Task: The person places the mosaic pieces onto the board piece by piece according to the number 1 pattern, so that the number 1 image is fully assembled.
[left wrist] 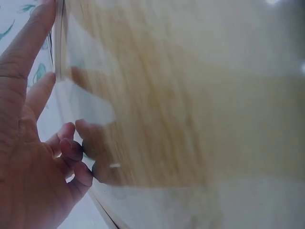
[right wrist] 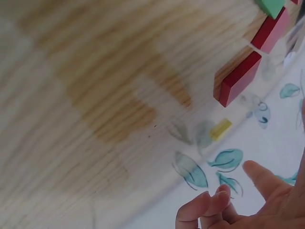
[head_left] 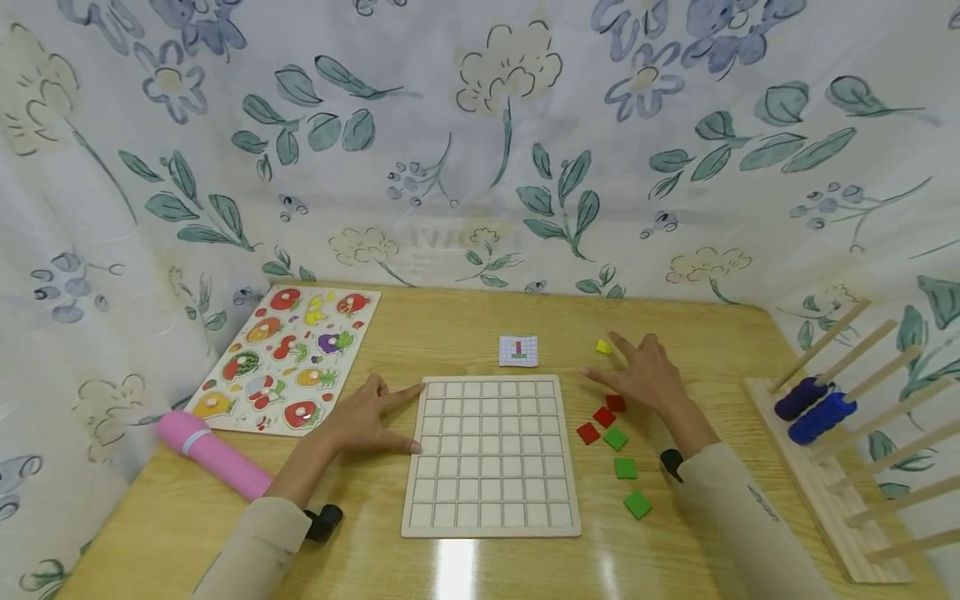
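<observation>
Every cell of the wooden grid board [head_left: 491, 531] is bare, so no placing looks done! Left hand [head_left: 363, 423] grasps nothing, thumb and index finger at the board's left edge; right hand [head_left: 643, 373], off its right side, is ungripped too, fingers just beside the yellow tile [head_left: 603, 347]. Three red tiles [head_left: 603, 417] and three green tiles [head_left: 625, 468] lie right of the board, seemingly all left to place, pattern card [head_left: 508, 344] behind it.

Above and behind the left hand [head_left: 363, 423] and right hand [head_left: 643, 377], the head camera faces forward and down. Each wrist camera looks closely past its hand across the worktop [head_left: 371, 517]; head and right wrist views share the red tiles [head_left: 603, 417] near the right hand.
</observation>
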Available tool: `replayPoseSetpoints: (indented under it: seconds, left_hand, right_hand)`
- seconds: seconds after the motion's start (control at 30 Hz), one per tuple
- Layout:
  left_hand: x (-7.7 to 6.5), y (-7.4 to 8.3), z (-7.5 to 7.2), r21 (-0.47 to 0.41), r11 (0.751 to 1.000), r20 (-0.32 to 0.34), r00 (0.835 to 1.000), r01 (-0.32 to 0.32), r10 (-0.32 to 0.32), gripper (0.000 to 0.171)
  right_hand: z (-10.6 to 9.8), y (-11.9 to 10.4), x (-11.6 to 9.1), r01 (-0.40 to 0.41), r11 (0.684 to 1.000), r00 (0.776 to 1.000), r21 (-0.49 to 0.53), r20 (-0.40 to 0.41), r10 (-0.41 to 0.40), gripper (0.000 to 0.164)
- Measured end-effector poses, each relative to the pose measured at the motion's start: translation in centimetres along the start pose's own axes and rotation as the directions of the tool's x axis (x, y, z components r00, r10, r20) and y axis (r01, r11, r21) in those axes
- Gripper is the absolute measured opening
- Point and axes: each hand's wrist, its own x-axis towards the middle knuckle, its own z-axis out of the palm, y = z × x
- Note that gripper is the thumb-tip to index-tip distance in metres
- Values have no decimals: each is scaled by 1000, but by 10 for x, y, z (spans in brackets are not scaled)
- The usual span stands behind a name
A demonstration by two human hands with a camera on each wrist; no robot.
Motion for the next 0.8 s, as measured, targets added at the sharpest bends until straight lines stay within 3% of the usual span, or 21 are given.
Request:
replayPoseSetpoints:
  seconds: [0.43, 0.8]
  left_hand:
    - [-1, -4, 6, -17, 1000, -28, 1000, -3, 2, 100]
    - [-1, -4, 6, -20, 1000, -36, 999, -16, 15, 99]
  right_hand:
    - [9, 0, 19, -67, 998, 997, 18, 25, 67, 85]
    - [11, -1, 29, -105, 994, 994, 42, 14, 105, 60]
